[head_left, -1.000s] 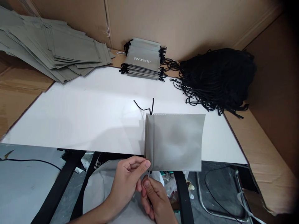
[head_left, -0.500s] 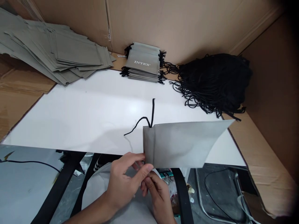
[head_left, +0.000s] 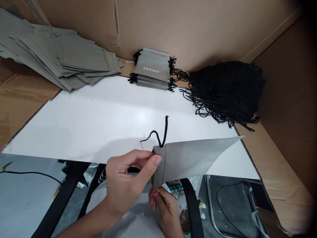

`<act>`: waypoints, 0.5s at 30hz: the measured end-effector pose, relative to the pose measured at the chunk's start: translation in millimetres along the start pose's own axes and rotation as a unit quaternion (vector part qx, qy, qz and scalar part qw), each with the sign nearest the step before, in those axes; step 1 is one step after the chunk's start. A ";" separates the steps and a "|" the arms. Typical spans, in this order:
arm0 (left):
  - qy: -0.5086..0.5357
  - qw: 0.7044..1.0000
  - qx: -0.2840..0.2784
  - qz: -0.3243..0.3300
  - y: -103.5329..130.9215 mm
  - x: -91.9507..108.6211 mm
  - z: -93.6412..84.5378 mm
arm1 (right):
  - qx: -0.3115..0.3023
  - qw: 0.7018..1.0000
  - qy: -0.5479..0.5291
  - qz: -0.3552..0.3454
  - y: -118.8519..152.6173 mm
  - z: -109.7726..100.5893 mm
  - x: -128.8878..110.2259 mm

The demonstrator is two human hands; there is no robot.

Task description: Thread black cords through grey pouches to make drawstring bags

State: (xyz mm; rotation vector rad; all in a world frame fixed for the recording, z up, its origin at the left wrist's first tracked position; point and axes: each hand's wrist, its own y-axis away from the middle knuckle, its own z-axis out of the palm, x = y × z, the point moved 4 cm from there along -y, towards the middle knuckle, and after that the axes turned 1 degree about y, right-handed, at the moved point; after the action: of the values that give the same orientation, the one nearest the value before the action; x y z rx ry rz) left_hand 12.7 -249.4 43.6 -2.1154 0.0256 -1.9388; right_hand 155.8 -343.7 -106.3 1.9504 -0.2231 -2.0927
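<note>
My left hand (head_left: 132,180) pinches the stitched hem of a grey drawstring bag (head_left: 188,157) between thumb and fingers, a little below its upper corner. A black cord (head_left: 165,130) comes out of the hem's upper end, one tail standing up and the other curving left. Just under the hem's lower end, my right hand (head_left: 164,203) is closed with thumb against fingers. What it grips is hidden, and I cannot tell whether it touches the bag. The bag's far side extends right, over the white table's front edge.
Loose grey bags (head_left: 81,56) lie fanned out at the back left. A neat stack of INTEX-printed bags (head_left: 153,71) with black cord ends stands at the back middle. Right of it is a heap of black cords (head_left: 225,89). Cardboard walls (head_left: 203,29) enclose the white table (head_left: 81,115).
My left hand has slid up the hem toward the cord end. The bag's upper corner has dropped slightly, and the cord tails have shifted right. My right hand has barely moved.
</note>
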 end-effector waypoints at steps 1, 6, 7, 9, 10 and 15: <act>-0.002 1.000 -0.005 -0.007 0.4 0.3 -0.4 | 0.000 1.000 0.009 -0.003 0.2 -0.6 -0.2; -0.028 0.999 -0.025 0.003 2.3 2.2 -2.3 | 0.008 0.999 0.046 -0.013 0.6 -4.0 6.1; -0.033 0.999 -0.033 0.022 3.3 3.5 -1.9 | 0.013 0.998 0.051 -0.015 0.3 -4.6 7.5; -0.042 0.995 -0.050 0.069 6.5 6.4 -0.8 | 0.022 0.998 0.061 -0.015 -0.5 -5.1 9.2; -0.048 0.993 -0.054 0.091 8.7 7.5 -0.5 | 0.025 0.997 0.065 -0.012 -0.8 -5.0 9.4; -0.091 0.980 -0.048 0.171 20.4 12.0 -0.9 | 0.028 0.998 0.064 -0.003 0.1 -3.3 5.8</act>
State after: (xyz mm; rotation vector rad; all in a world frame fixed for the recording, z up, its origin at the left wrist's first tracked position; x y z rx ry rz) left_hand 16.6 -271.6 51.1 -2.1690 0.4256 -1.5714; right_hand 158.8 -345.3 -112.1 2.1092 -0.2529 -1.9763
